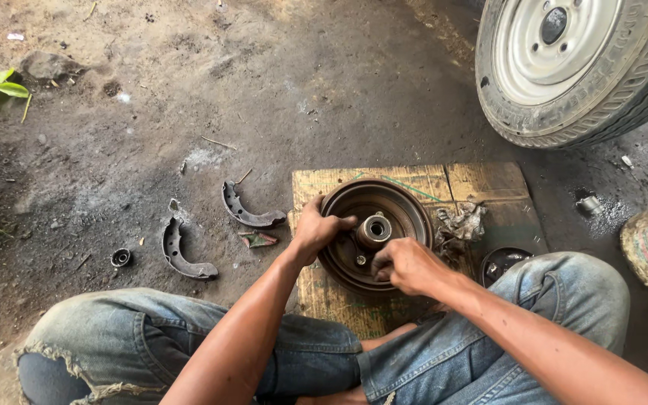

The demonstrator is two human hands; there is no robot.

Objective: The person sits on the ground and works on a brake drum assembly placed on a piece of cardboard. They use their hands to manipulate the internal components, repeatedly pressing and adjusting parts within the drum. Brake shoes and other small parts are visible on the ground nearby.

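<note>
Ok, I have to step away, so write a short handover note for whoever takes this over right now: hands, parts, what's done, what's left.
Left hand: grips the left rim of the brake drum, steadying it.
Right hand: closed, fingers working inside the drum beside the centre hub; what it pinches cannot be seen.
Drum lies open side up on a cardboard sheet, with a dirty rag at its right.
Done: two brake shoes are off, lying on the ground to the left; a small ring-shaped part lies further left.
Left: the hub work in the drum is not finished.
</note>
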